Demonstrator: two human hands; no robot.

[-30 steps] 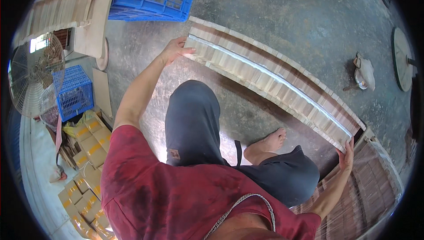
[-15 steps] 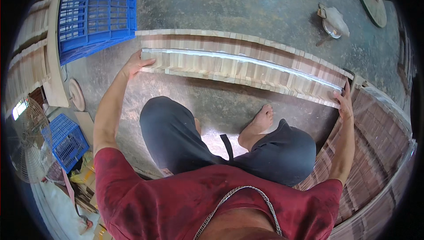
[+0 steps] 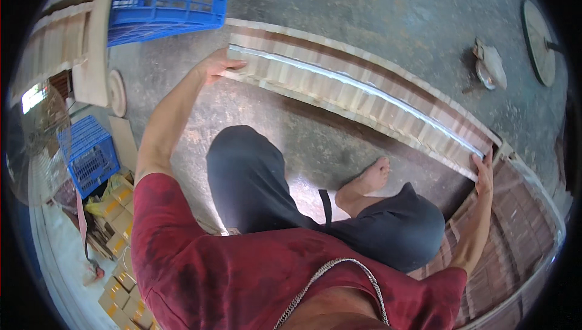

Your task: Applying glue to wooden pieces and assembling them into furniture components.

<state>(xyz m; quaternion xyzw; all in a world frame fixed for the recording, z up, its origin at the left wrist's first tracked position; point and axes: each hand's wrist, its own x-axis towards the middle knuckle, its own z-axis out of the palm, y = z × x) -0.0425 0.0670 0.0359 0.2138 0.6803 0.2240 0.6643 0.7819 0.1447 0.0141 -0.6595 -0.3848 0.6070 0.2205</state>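
Observation:
A long row of narrow pale wooden blocks [image 3: 315,89] stretches slantwise across the view in front of my knees. Along its middle runs a thin shiny strip [image 3: 370,89]. My left hand [image 3: 217,66] grips the row's far left end, thumb on the near face and the other fingers partly hidden. At the right end my right hand [image 3: 483,172] is closed round the edge, its thumb and fingers pressing on the blocks. The row's underside is out of sight.
Stacked reddish-brown wooden pieces [image 3: 503,233] in clear wrap lie beside my right arm. A blue crate [image 3: 167,20] stands beyond my left hand, another blue crate [image 3: 91,154] near a fan [image 3: 36,136]. Cardboard boxes [image 3: 124,281] sit at lower left; a round-based stand [image 3: 538,42] is far right.
The row now slants more steeply, its left end farther away and its right end nearer me. Both hands have moved with it. The whole view has shifted and turned somewhat.

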